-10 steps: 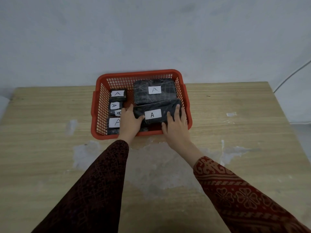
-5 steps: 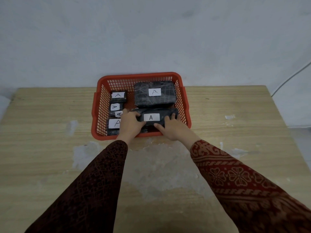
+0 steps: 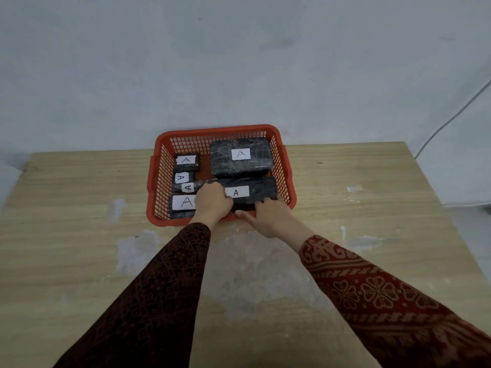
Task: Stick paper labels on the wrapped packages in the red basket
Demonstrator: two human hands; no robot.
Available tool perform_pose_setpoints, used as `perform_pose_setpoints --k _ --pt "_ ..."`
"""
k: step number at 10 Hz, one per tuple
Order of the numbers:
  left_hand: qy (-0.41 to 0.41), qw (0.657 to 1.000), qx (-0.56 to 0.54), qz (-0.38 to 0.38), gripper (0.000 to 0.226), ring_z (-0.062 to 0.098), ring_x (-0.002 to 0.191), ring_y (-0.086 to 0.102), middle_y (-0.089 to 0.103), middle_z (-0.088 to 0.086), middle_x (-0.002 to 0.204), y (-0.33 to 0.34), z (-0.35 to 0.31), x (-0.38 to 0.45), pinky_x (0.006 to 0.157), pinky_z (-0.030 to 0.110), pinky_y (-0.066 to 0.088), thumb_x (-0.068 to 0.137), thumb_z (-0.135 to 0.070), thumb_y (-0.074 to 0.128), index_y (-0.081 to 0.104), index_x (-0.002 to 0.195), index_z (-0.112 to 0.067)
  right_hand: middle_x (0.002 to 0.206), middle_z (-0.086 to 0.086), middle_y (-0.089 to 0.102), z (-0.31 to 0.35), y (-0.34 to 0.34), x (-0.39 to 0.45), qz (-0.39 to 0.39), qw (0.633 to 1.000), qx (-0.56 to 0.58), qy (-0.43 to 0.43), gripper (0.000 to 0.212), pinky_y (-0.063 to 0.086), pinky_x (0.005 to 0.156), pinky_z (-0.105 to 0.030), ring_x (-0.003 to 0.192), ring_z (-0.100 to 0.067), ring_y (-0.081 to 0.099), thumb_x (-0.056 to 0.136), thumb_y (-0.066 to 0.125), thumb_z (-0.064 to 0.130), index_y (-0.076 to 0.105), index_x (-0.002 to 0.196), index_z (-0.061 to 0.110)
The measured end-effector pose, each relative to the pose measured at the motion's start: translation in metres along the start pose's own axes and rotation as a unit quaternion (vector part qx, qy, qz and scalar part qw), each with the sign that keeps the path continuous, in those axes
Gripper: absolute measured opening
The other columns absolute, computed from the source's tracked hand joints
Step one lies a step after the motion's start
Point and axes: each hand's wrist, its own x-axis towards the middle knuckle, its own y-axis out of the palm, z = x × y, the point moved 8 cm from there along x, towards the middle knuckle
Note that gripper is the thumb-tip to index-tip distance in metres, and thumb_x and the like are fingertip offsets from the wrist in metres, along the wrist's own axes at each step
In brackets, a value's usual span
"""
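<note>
A red basket (image 3: 284,166) stands at the table's far edge against the wall. It holds several black wrapped packages, each with a white paper label marked "A". A long package (image 3: 261,188) lies along the basket's near right side. My left hand (image 3: 212,204) grips its left end. My right hand (image 3: 268,219) holds its near right edge, fingers curled over the basket's front rim. A large package (image 3: 240,158) sits behind it. Small labelled packages (image 3: 186,163) are stacked down the left side.
The wooden table (image 3: 79,235) has worn white patches in front of the basket. A grey wall rises right behind the basket. A thin cable (image 3: 451,120) runs down the wall at the far right.
My right hand slid from the long package's right end to its near edge. The package has settled lower and flatter in the basket. My left hand stays at its left end.
</note>
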Motion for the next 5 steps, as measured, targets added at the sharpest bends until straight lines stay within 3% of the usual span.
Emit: perform_pose_setpoints --k 1,2,3,4,5 --pt "-0.008 0.998 -0.022 0.053 0.032 0.028 0.084 0.065 0.070 0.008 0.087 0.002 0.000 -0.008 0.072 0.037 0.056 0.087 -0.033 0.053 0.073 0.090 -0.008 0.111 -0.017 0.067 -0.001 -0.006 0.007 0.019 0.999 0.029 0.001 0.087 0.038 0.101 -0.043 0.102 -0.030 0.060 0.084 0.016 0.074 0.066 0.103 0.005" --pt "0.038 0.992 -0.025 0.117 0.042 0.029 0.109 0.060 0.066 0.010 0.120 0.007 -0.001 -0.030 0.090 0.036 0.047 0.096 -0.039 0.041 0.064 0.121 -0.014 0.132 -0.016 0.056 -0.003 -0.006 0.016 0.076 0.995 0.060 -0.003 0.082 0.045 0.095 -0.041 0.113 -0.031 0.056 0.084 0.022 0.074 0.056 0.125 0.011" --pt "0.075 0.990 0.006 0.120 0.047 0.028 0.126 0.049 0.054 0.009 0.139 0.006 0.002 -0.046 0.108 0.042 0.035 0.099 -0.041 0.036 0.050 0.136 -0.017 0.143 -0.014 0.046 -0.002 -0.005 0.012 0.104 0.993 0.055 -0.021 0.072 0.041 0.103 -0.044 0.124 -0.032 0.048 0.088 0.025 0.068 0.041 0.138 0.019" --pt "0.071 0.989 0.104 0.072 0.056 0.034 0.140 0.030 0.030 0.014 0.155 -0.016 0.018 -0.058 0.116 0.050 0.017 0.098 -0.044 0.036 0.030 0.147 -0.017 0.155 -0.013 0.025 -0.006 -0.024 0.000 0.032 0.998 0.027 -0.044 0.068 0.025 0.115 -0.051 0.140 -0.034 0.027 0.092 0.033 0.059 0.020 0.147 0.022" --pt "0.083 0.984 0.154 0.032 0.060 0.037 0.144 0.019 0.018 0.017 0.158 -0.038 0.019 -0.064 0.118 0.050 0.013 0.097 -0.043 0.039 0.024 0.150 -0.018 0.159 -0.014 0.009 -0.006 -0.045 -0.013 -0.038 0.996 -0.011 -0.075 0.069 0.012 0.118 -0.052 0.146 -0.033 0.009 0.094 0.041 0.048 0.010 0.149 0.021"
